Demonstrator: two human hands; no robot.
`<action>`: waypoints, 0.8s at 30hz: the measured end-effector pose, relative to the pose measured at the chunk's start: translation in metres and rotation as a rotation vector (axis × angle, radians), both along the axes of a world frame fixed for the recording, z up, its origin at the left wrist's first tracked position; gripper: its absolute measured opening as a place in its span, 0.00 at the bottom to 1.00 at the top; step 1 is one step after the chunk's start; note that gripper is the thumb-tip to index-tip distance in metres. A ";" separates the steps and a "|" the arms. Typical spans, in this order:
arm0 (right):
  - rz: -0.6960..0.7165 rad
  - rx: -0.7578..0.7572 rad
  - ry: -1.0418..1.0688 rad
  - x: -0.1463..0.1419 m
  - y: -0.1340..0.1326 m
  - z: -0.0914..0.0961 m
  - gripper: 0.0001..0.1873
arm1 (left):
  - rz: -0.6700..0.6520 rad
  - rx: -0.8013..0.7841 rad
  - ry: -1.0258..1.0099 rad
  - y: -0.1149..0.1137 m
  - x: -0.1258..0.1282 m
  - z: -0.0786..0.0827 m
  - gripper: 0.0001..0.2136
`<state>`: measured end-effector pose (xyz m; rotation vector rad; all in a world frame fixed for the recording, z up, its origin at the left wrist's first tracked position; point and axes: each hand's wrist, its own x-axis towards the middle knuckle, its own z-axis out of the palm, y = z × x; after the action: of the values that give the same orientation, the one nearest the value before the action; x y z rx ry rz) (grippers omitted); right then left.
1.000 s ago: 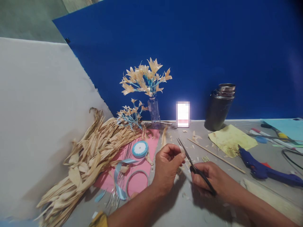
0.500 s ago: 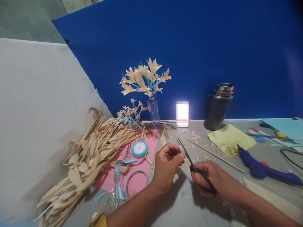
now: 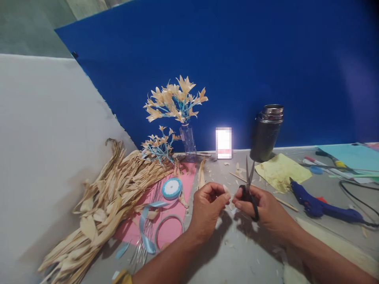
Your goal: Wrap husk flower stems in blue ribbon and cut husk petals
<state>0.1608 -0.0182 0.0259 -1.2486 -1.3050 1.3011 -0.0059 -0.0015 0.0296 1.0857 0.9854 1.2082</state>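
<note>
Between the thumb and fingers of my left hand (image 3: 209, 207) is a small pale piece of corn husk (image 3: 226, 189), mostly hidden by the fingertips. My right hand (image 3: 260, 205) is closed around black-handled scissors (image 3: 249, 177). Their blades point up and stand slightly apart, away from the husk piece. The right thumb and fingertips come close to the left fingertips; whether they touch the husk, I cannot tell. Below both hands, small husk scraps lie on the grey table (image 3: 237, 260).
Dried corn husks (image 3: 94, 213) are heaped at left, beside a blue ribbon roll (image 3: 171, 188) on pink paper (image 3: 189, 173). Husk flowers (image 3: 174, 100) stand in a clear bottle (image 3: 188, 142). At right are a dark flask (image 3: 266, 136), yellow paper (image 3: 276, 169) and a blue glue gun (image 3: 322, 207).
My right hand has drawn the scissors off the husk piece and turned the blades upward. Its fingertips have come nearer to my left hand, which keeps its pinch. The view has shifted slightly.
</note>
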 end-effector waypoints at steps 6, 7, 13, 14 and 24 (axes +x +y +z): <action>-0.031 0.104 0.002 0.001 -0.001 0.001 0.13 | -0.135 -0.188 -0.164 -0.006 0.006 -0.007 0.12; -0.019 0.114 0.003 0.001 -0.001 0.002 0.13 | -0.151 -0.217 -0.189 -0.007 0.007 -0.007 0.13; -0.021 0.115 0.023 0.002 0.000 0.009 0.11 | -0.180 -0.279 -0.146 -0.006 0.007 0.005 0.13; -0.068 0.108 0.040 0.005 0.002 0.010 0.12 | -0.168 -0.257 -0.087 0.000 0.008 0.010 0.13; -0.489 0.078 0.360 0.052 0.039 0.002 0.16 | -0.124 0.077 0.669 0.127 0.081 0.002 0.11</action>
<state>0.2129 0.0212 0.0277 -1.1230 -0.7291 1.0463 0.0751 0.1253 0.0313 1.6395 1.3528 0.7891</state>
